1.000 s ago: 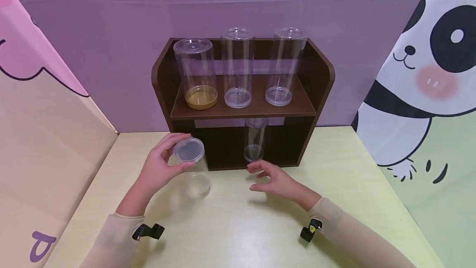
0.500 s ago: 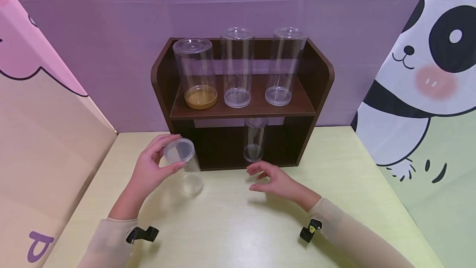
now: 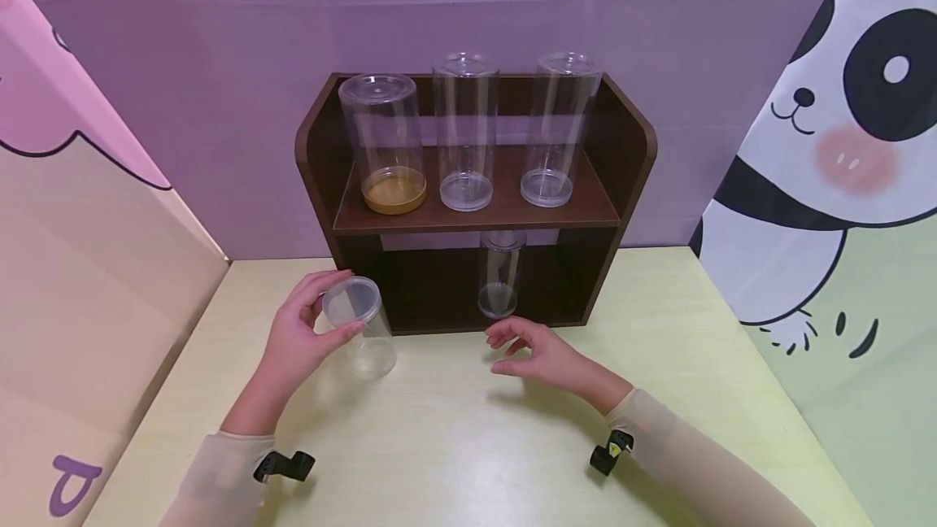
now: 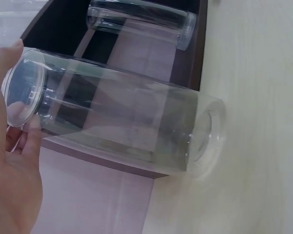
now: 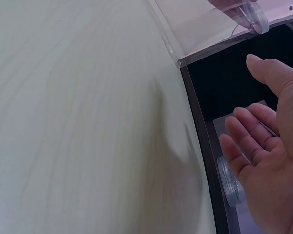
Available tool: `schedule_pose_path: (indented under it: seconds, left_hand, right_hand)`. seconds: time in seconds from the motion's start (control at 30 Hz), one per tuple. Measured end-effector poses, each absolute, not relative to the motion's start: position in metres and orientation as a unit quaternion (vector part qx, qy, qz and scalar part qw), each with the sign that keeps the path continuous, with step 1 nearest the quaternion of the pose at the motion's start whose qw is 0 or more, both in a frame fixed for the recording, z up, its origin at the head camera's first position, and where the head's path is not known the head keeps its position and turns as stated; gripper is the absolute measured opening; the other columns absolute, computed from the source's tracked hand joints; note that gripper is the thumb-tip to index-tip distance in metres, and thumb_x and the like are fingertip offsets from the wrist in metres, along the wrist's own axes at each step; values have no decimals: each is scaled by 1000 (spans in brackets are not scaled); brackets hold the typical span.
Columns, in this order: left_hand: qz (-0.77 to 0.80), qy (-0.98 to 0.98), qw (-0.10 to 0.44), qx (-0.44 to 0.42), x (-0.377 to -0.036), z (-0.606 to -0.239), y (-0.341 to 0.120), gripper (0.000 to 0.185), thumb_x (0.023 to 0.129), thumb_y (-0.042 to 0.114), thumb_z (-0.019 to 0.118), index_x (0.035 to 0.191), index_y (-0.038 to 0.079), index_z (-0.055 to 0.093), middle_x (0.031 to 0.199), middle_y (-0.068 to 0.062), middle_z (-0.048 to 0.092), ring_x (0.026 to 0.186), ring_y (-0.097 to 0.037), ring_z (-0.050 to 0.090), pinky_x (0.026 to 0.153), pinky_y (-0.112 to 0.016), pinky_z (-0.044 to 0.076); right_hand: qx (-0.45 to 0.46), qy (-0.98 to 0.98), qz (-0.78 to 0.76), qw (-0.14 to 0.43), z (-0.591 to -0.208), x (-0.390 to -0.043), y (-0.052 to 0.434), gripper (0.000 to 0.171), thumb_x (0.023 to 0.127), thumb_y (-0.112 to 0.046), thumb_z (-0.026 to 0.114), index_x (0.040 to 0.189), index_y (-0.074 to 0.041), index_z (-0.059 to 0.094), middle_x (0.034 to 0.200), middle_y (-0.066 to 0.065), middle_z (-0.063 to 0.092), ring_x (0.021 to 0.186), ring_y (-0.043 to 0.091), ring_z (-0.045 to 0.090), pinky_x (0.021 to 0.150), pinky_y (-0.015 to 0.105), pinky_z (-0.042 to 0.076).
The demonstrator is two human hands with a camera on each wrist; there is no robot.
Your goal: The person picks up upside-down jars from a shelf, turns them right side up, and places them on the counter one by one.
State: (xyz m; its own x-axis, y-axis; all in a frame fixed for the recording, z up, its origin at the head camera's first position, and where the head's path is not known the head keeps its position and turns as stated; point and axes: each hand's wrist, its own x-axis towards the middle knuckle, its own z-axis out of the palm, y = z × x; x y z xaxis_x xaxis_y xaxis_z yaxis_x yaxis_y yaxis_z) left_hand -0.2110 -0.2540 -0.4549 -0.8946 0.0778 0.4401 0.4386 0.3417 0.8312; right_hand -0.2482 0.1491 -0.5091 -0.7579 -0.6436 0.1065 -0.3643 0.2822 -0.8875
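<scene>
Jar [image 3: 375, 340] shifted left in frame, left hand [image 3: 300, 338] pinching its top; right hand [image 3: 534, 352], loosely spread so near, risked toppling the small jar [image 3: 501, 275].

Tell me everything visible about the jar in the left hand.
The jar is a clear cylinder that looks like plastic, with a round, translucent lid on top. I see nothing inside. It is roughly upright near the left front of the dark brown shelf unit. The left hand grips it around the lid, thumb and fingers on opposite sides. Whether its base touches the tabletop is unclear.
</scene>
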Motion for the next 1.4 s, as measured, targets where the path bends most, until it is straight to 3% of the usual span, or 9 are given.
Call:
schedule_pose_path:
  seconds: [0.37, 0.57, 0.87, 1.03, 1.2, 1.4]
  left_hand:
    - [-558, -798, 168, -152, -211, -457, -251, 75, 87, -7, 90, 155, 6, 60, 148, -7, 56, 132, -15, 53, 116, -15, 43]
    - [-543, -814, 160, -131, -210, -455, -249, 77, 90, 0, 91, 159, 11, 57, 150, -5, 50, 136, -12, 46, 118, -14, 39]
    - [-545, -812, 166, -129, -210, -456, -249, 79, 88, -3, 91, 158, 11, 58, 149, -5, 50, 137, -11, 45, 122, -16, 37]
    - [-572, -783, 191, -152, -213, -456, -249, 79, 85, -13, 88, 157, 5, 58, 146, -7, 52, 137, -15, 49, 122, -16, 37]
    - [-608, -736, 229, -191, -216, -454, -251, 79, 80, -28, 81, 152, -6, 58, 142, -8, 54, 135, -22, 54, 122, -22, 42]
    - [-632, -694, 277, -205, -221, -437, -253, 56, 91, -25, 69, 144, -16, 55, 139, -17, 58, 131, -29, 56, 114, -24, 49]
  right_hand:
    - [-330, 788, -503, 134, -506, -247, 150, 50, 98, -14, 86, 140, 2, 65, 129, 19, 73, 117, 40, 69, 105, 43, 58]
    - [-334, 789, -499, 129, -507, -249, 151, 49, 99, -16, 86, 139, 2, 65, 126, 19, 74, 116, 39, 69, 103, 43, 58]
    - [-336, 784, -506, 130, -507, -248, 151, 48, 98, -13, 86, 138, 3, 66, 123, 18, 74, 117, 40, 69, 102, 47, 58]
    - [-336, 784, -506, 133, -507, -248, 151, 47, 98, -14, 86, 138, 2, 66, 122, 18, 75, 117, 39, 69, 103, 50, 57]
    - [-336, 784, -504, 137, -507, -248, 151, 48, 98, -14, 86, 138, 2, 66, 121, 16, 75, 115, 37, 70, 102, 44, 58]
    - [-333, 787, -500, 142, -506, -247, 151, 49, 97, -15, 87, 138, 1, 67, 121, 16, 76, 113, 29, 71, 100, 36, 57]
